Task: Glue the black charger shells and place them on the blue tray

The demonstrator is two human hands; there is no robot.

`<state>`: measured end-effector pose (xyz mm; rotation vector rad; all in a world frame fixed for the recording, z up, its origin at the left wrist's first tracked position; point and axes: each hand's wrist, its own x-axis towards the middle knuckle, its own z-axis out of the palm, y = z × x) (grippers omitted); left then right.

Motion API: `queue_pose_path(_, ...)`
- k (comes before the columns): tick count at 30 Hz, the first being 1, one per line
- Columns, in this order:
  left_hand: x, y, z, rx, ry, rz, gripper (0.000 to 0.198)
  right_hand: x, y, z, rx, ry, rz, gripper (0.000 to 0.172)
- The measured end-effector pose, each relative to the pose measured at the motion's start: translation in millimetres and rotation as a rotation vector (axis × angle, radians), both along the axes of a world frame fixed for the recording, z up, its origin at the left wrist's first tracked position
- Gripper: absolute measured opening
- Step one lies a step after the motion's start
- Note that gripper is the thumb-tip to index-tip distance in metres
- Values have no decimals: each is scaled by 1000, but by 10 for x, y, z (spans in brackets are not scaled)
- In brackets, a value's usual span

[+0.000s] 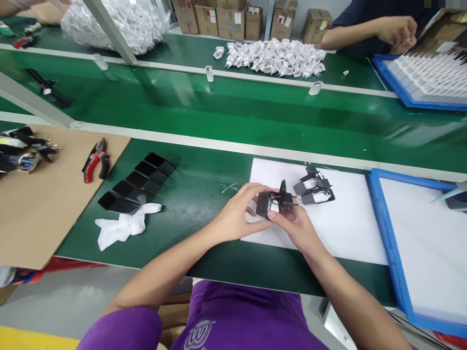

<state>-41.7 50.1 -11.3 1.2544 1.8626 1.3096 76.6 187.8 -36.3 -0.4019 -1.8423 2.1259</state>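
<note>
Both hands meet over the left part of a white sheet (350, 233), around an opened black plug adapter (274, 201) with wires and a white part inside. My left hand (241, 214) grips its black housing from the left, fingers behind and thumb in front. From the right, my right hand (294, 221) holds the same adapter, thumb on the white inner part; some fingers are hidden beneath it. Metal pins point right from its plug end. Just beyond my right hand, similar opened black adapters (315, 187) lie on the sheet.
Several black housings (136, 182) stand in a row at left, beside a crumpled white cloth (126, 224). Red-handled pliers (97, 160) rest on a brown board (32, 209). A blue-rimmed tray (388, 233) sits at right. Across the green belt (204, 114), white plugs (277, 57) are heaped near another person's hand (397, 34).
</note>
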Motion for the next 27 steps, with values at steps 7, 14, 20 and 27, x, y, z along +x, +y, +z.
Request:
queue_pose_path(7,-70,101,-126,32,-514,76,45,-5,6,-78,243,-48,-57,52)
queue_pose_path(14,-42,139,-171,125,-547,103,46,8,10,-110,340,15,12,65)
queue_pose_path(20,-41,148,-171,164,-472,109,41,-1,-34,-169,396,7,-38,63)
queue_pose_path(27,-13,200,-296,159,-441,92,51,-37,-20,-231,325,-28,-116,60)
